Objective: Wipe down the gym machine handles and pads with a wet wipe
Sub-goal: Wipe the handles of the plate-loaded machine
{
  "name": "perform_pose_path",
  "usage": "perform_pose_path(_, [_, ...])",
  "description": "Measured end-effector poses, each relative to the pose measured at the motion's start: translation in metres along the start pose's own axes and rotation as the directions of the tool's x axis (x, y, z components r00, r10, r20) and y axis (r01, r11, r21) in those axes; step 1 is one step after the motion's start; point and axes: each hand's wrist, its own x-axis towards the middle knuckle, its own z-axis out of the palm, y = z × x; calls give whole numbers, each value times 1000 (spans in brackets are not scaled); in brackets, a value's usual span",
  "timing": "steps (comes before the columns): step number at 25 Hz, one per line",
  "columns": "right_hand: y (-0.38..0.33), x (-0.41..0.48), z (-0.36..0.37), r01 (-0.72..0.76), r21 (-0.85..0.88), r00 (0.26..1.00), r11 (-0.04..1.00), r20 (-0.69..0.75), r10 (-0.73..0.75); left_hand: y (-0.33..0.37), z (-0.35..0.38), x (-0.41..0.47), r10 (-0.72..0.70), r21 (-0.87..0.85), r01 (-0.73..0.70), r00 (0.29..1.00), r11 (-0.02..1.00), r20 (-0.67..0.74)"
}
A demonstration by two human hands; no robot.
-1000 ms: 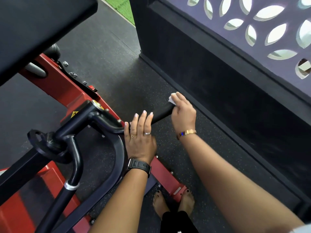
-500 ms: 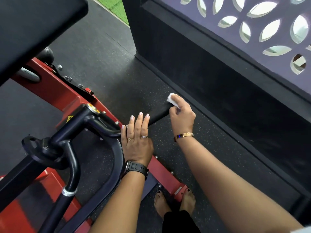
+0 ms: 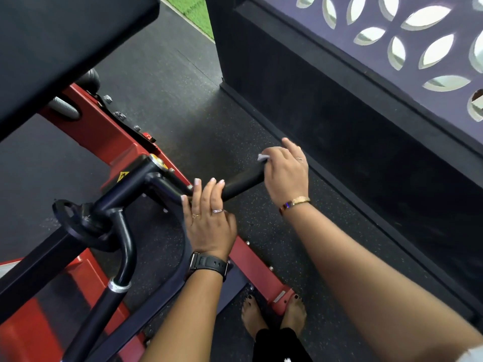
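A black rubber handle (image 3: 241, 182) sticks out to the right from the black steel arm (image 3: 125, 186) of a red-framed gym machine. My right hand (image 3: 286, 173) is wrapped over the handle's outer end and holds a white wet wipe (image 3: 262, 157) against it; only a corner of the wipe shows. My left hand (image 3: 209, 218) rests on the inner end of the handle with straight fingers laid over it. A large black pad (image 3: 65, 48) fills the upper left.
The red machine frame (image 3: 104, 137) runs diagonally across the dark rubber floor (image 3: 209, 121). A black wall base (image 3: 339, 113) with a perforated screen above stands close on the right. My bare feet (image 3: 274, 314) stand beside the frame's foot.
My right hand has turned over the handle's end, its fingers spreading more, with the wipe still under it. My left hand has stayed on the inner end.
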Motion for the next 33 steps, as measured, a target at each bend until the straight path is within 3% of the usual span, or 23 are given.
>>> perform_pose_path(3, [-25, 3, 5, 138, -174, 971, 975, 218, -99, -12, -2, -5, 15, 17, -15, 1000, 1000, -16])
perform_pose_path(6, [-52, -20, 17, 265, -75, 934, 961, 268, -237, -8, 0, -5, -5, 13, 6, 999, 1000, -35])
perform_pose_path(11, [-46, -83, 36, 365, 173, 931, 915, -48, -362, -2, 2, -1, -51, 14, 53, 994, 999, -92])
perform_pose_path(14, [-10, -95, 38, 508, 62, 860, 859, -93, -502, -1, 6, 2, -64, -30, 60, 987, 998, -149])
perform_pose_path(17, [7, -80, 37, 410, -56, 902, 911, -126, -413, 1, 10, 0, -75, -52, 67, 982, 996, -173])
perform_pose_path(19, [-6, -73, 38, 341, -23, 932, 940, -124, -342, 0, 13, -1, -83, -42, 76, 977, 996, -197])
perform_pose_path(23, [-35, -102, 40, 350, 263, 932, 899, 5, -364, -7, 18, -4, -53, -6, 53, 977, 999, -205])
perform_pose_path(25, [-46, -124, 30, 73, 437, 989, 896, 86, -122, -6, 15, -4, -54, -18, 51, 981, 999, -186])
perform_pose_path(26, [-55, -130, 21, -158, 521, 983, 839, 162, 84, -5, 13, -3, -61, -35, 56, 982, 998, -176])
perform_pose_path(27, [-66, -127, 18, -402, 572, 915, 715, 284, 287, -5, 12, -1, -67, -49, 60, 984, 997, -165])
perform_pose_path(28, [-72, -123, 15, -582, 641, 813, 501, 437, 386, -5, 11, 0, -68, -57, 60, 985, 997, -156])
perform_pose_path(29, [-74, -116, 12, -678, 715, 703, 168, 566, 430, -6, 10, 0, -61, -55, 53, 987, 997, -151])
perform_pose_path(30, [-75, -99, 12, -734, 663, 510, -146, 680, 526, -7, 10, -1, -47, -42, 41, 988, 998, -149])
perform_pose_path(32, [-77, -61, 10, -793, 577, 375, -196, 715, 590, -8, 10, -4, -23, -7, 22, 987, 1000, -159])
perform_pose_path(33, [-77, -46, 0, -781, 551, 334, -292, 765, 550, -8, 10, -4, -26, -2, 26, 987, 1000, -161])
